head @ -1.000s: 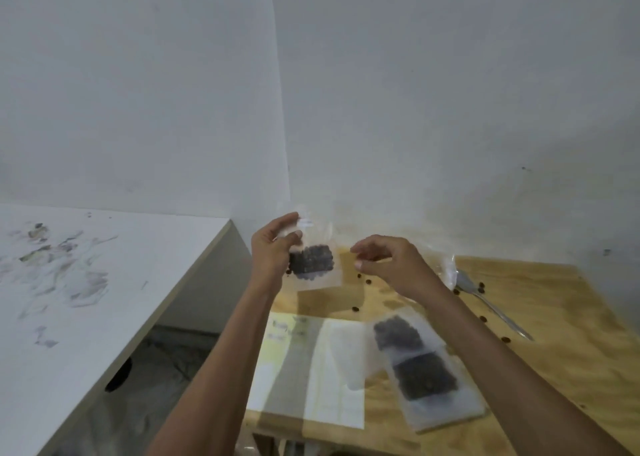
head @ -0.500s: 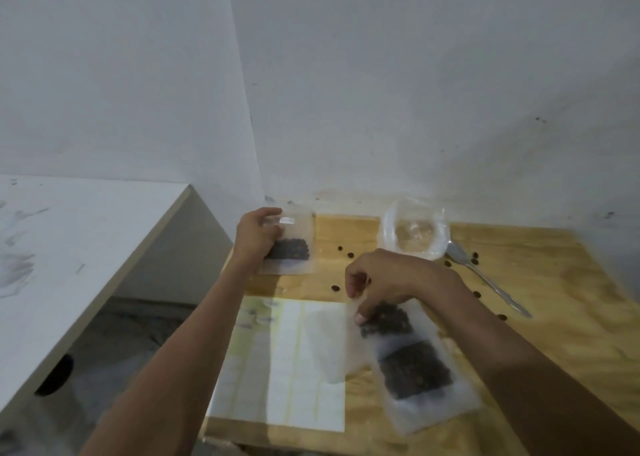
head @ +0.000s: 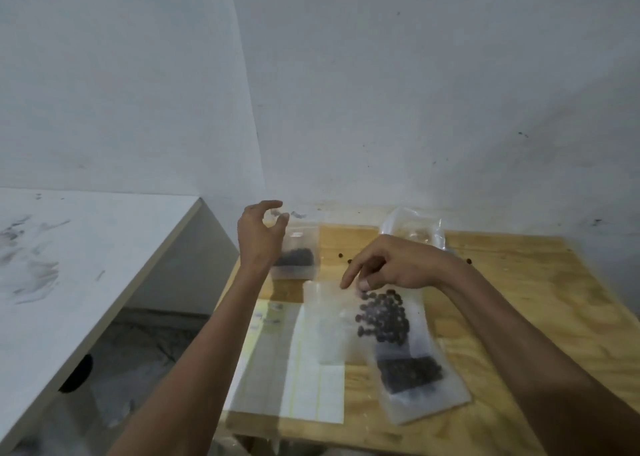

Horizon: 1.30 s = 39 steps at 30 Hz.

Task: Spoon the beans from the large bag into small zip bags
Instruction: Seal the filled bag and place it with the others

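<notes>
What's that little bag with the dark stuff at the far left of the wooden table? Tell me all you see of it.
The small bag is clear, thin plastic, lying flat near the far left corner of the wooden table. A dark clump of beans fills its lower part; the upper part looks empty. The left hand hovers over its left edge, fingers open, hiding part of it; actual contact cannot be told. Whether its zip is shut is too blurred to tell.

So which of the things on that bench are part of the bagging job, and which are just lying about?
Job:
- large bag, at the wall
- filled zip bags, stacked at right
- filled zip bag by left hand
- empty zip bag under right hand
- stray beans

Lying about:
- label sheet
- white table
</notes>
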{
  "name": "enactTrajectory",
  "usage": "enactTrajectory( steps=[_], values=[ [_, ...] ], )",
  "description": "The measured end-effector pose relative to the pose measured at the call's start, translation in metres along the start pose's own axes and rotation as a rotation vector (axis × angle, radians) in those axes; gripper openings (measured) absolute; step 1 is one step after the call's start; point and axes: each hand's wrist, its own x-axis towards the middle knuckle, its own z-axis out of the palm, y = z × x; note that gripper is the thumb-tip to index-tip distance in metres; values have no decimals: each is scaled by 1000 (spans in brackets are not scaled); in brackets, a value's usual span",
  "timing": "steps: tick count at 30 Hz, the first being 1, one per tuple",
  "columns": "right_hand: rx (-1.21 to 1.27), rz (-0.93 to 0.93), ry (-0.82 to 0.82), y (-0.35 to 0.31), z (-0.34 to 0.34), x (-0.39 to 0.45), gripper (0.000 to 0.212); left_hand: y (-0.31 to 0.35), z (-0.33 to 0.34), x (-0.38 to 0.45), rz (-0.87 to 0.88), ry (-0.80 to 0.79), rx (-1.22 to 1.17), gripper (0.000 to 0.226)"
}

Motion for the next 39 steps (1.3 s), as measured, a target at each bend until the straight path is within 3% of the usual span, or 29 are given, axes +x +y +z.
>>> enactTrajectory(
  steps=[3,7,12,16,19,26,30,36,39],
  values=[
    [109,-110,122,-6,-10,-23,34,27,-15,-16,-7,-36,-198,19],
    [355,-227,457,-12,-16,-61,30,72,-35,-55,-94,-44,-590,19],
    [538,-350,732,-32,-9,-88,34,128,-46,-108,-56,-256,-882,34],
    [518,-352,770,-54,-3,-100,41,154,-48,-128,83,-228,-920,57],
    [507,-390,790,-70,-2,-107,34,163,-54,-128,155,-210,-882,64],
    [466,-405,816,-95,12,-101,27,156,-83,-122,313,-249,-673,32],
    [614,-443,917,-101,25,-87,18,141,-106,-109,245,-302,-690,29],
    [617,-445,874,-108,48,-58,31,112,-125,-105,111,-284,-787,30],
    [644,-430,903,-103,49,-53,30,76,-129,-95,-71,-272,-581,34]
  ],
)
